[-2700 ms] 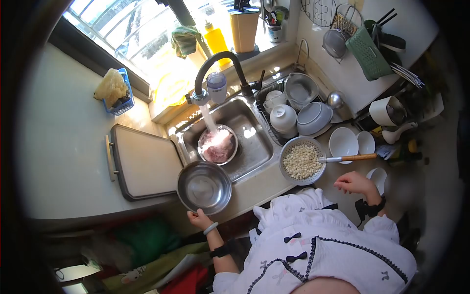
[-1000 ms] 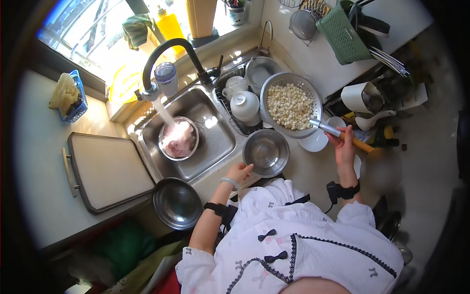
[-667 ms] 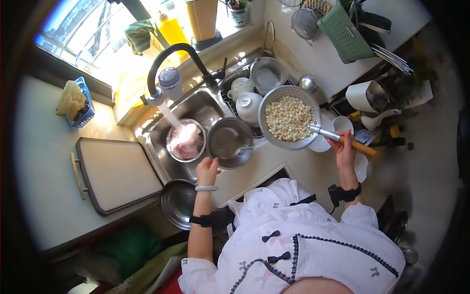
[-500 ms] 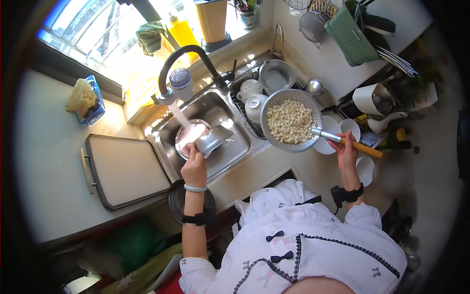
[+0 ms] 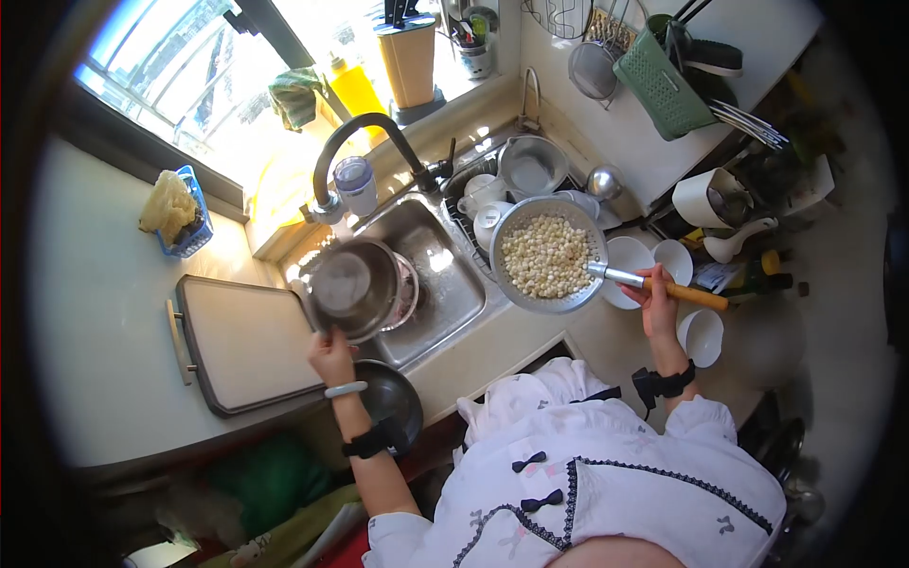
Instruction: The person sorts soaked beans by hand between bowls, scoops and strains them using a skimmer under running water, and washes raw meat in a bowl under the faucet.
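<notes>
My left hand (image 5: 331, 358) grips the rim of a round steel bowl (image 5: 354, 287), held under the black faucet (image 5: 323, 210) at the left side of the sink (image 5: 445, 327). Partly behind that bowl, a second bowl (image 5: 407, 293) with pink meat stands in the sink. Closed round the wooden handle of a perforated strainer (image 5: 509, 286), my right hand (image 5: 660, 301) holds it over the counter right of the sink. Pale round kernels (image 5: 546, 256) fill the strainer. Below my left wrist's right side sits another dark metal bowl (image 5: 393, 402).
A cutting board (image 5: 248, 341) lies left of the sink. Behind the strainer is a rack with a steel pot (image 5: 532, 168) and white bowls. More white bowls (image 5: 701, 337) stand at the right. A yellow bottle (image 5: 355, 90) and a knife block (image 5: 407, 66) stand on the windowsill.
My left hand has brought the steel bowl from the counter across the sink, tipped it over the meat, and moved it left under the faucet. My right hand has lifted the strainer by its handle.
</notes>
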Tool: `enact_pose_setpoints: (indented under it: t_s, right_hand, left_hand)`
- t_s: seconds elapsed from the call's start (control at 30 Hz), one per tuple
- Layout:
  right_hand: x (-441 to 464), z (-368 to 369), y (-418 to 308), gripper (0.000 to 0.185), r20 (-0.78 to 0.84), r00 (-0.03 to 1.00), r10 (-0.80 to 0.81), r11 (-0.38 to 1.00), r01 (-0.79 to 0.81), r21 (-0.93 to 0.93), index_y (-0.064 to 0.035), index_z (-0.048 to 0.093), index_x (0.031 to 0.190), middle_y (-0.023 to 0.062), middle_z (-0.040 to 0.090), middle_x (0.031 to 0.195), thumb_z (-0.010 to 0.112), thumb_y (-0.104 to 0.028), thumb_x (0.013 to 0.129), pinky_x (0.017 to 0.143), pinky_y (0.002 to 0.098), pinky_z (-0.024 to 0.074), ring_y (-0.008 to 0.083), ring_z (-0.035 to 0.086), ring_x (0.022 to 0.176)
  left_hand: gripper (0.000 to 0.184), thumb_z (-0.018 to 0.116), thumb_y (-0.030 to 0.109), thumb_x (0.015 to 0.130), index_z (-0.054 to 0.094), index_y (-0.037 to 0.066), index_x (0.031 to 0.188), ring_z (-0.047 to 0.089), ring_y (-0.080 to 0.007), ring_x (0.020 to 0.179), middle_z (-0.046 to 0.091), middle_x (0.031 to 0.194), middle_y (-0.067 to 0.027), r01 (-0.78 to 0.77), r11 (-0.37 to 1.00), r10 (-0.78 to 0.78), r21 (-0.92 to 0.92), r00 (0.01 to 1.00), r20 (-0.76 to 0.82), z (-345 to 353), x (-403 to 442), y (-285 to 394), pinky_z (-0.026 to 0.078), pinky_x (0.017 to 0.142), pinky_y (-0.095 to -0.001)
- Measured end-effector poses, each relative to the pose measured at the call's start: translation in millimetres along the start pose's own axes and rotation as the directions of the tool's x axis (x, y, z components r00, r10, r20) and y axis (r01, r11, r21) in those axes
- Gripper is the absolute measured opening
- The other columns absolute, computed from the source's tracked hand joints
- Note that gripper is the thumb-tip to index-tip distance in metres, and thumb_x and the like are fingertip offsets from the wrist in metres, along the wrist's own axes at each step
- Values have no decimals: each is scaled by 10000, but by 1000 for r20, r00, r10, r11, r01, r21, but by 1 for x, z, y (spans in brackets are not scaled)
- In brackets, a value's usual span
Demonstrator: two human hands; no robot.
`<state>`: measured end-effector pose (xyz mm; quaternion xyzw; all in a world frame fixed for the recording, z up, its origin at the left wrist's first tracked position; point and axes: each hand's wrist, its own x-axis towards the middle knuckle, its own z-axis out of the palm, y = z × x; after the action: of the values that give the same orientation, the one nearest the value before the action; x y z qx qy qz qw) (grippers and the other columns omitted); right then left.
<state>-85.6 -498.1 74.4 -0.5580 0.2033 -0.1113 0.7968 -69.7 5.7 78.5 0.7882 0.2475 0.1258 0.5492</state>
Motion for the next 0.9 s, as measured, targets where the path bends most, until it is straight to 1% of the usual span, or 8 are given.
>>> enact_pose_setpoints:
  t_s: [0.07, 0.2, 0.27, 0.33, 0.4, 0.73, 0.8, 0.9]
  right_hand:
    - [1, 0, 1, 376, 17, 1000, 21, 1000, -21, 0, 7, 525, 900, 140, 601, 865, 467, -365, 904, 658, 287, 569, 252, 649, 762]
    - [0, 2, 1, 374, -16, 1000, -8, 1000, 8, -26, 10, 524, 900, 134, 597, 861, 492, -363, 893, 652, 289, 571, 251, 649, 754]
    - [1, 1, -1, 375, -21, 1000, -1, 1000, 0, -29, 12, 524, 902, 134, 593, 864, 512, -362, 883, 644, 286, 572, 252, 650, 751]
    - [0, 0, -2, 378, -20, 1000, 11, 1000, -11, -29, 13, 523, 902, 134, 592, 866, 515, -365, 880, 641, 285, 573, 253, 650, 750]
    - [-2, 1, 1, 382, -13, 999, 32, 999, -32, -24, 13, 523, 903, 135, 591, 868, 518, -367, 878, 638, 284, 573, 254, 650, 749]
    - [-1, 3, 7, 357, 5, 999, 54, 997, -53, -50, 16, 530, 886, 139, 592, 876, 509, -341, 889, 638, 283, 571, 254, 649, 750]
    - [-2, 6, 8, 352, 8, 998, 56, 998, -56, -43, 17, 531, 886, 140, 593, 882, 506, -334, 892, 649, 286, 571, 252, 648, 759]
    - [-7, 10, 8, 346, 67, 997, -36, 992, 44, -120, 23, 534, 883, 140, 596, 900, 490, -319, 903, 682, 296, 566, 242, 641, 793]
  left_hand:
    - [110, 580, 55, 754, 513, 41, 668, 575, -256, 511, 585, 1093, -181, -644, 225, 583, 731, 690, 428, 30, -15, 2, 478, 491, -361]
    - [68, 570, 40, 719, 558, 21, 783, 609, -280, 622, 618, 1019, -150, -619, 457, 710, 639, 687, 158, 42, -19, 14, 480, 521, -364]
    - [60, 531, -61, 726, 532, -27, 677, 619, -188, 594, 625, 837, -141, -14, 974, 22, -225, 999, 32, 30, -7, -1, 481, 511, -366]
    - [46, 549, -40, 713, 531, -12, 682, 623, -226, 561, 626, 819, -156, 166, 828, -190, -536, 982, 11, 41, -14, 26, 492, 498, -357]
    - [73, 551, -9, 703, 495, 12, 662, 609, -271, 520, 622, 942, -184, -752, 466, 782, 466, 596, 181, 50, -7, 3, 493, 459, -356]
    - [51, 571, 47, 659, 530, 17, 663, 614, -270, 604, 642, 939, -113, -657, 491, 533, 572, 746, 399, 86, -39, -21, 473, 504, -370]
    - [100, 553, 36, 699, 579, -35, 765, 598, -217, 467, 630, 781, -124, -101, 965, -9, 242, 911, 413, 97, -51, -32, 500, 427, -341]
    - [127, 532, 26, 745, 579, -63, 822, 618, -242, 539, 605, 729, -120, 555, 832, -454, -6, 686, 569, 116, -70, -52, 560, 457, -356]
